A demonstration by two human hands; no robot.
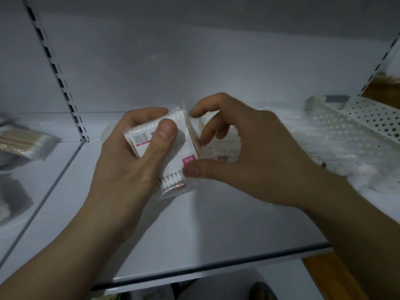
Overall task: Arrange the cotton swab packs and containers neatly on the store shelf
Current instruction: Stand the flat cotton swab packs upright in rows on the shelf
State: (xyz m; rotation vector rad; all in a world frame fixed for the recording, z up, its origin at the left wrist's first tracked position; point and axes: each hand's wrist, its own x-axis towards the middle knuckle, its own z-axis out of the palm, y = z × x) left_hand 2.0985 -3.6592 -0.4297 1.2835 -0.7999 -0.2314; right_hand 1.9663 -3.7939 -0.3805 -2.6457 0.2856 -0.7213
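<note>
At far left, on the neighbouring shelf bay, a clear plastic pack of wooden-stick cotton swabs (23, 141) lies flat and askew, its sticks running roughly left to right. Past the white slotted upright (58, 76), the left hand (129, 156) is clamped on a clear-wrapped, white-labelled swab pack with a barcode (184, 141). The fingers are behind it and the thumb is pressed across its front, and it is held above the white shelf (194, 224). White tips show at its near edge and again at its far edge, so its long axis points toward the back wall, leaning slightly right.

Touching it on the right is a second matching pack with a pink mark (218, 148), pinched between the thumb and forefinger of the right hand (259, 152). The two hands are close together, seemingly squaring the pair. Further right, a loose heap of clear swab packs (337, 148) lies beside a white perforated metal divider (363, 120).

I judge the job to be at an early stage: no neat row shows on the shelf yet, and the heap is still to be placed.
</note>
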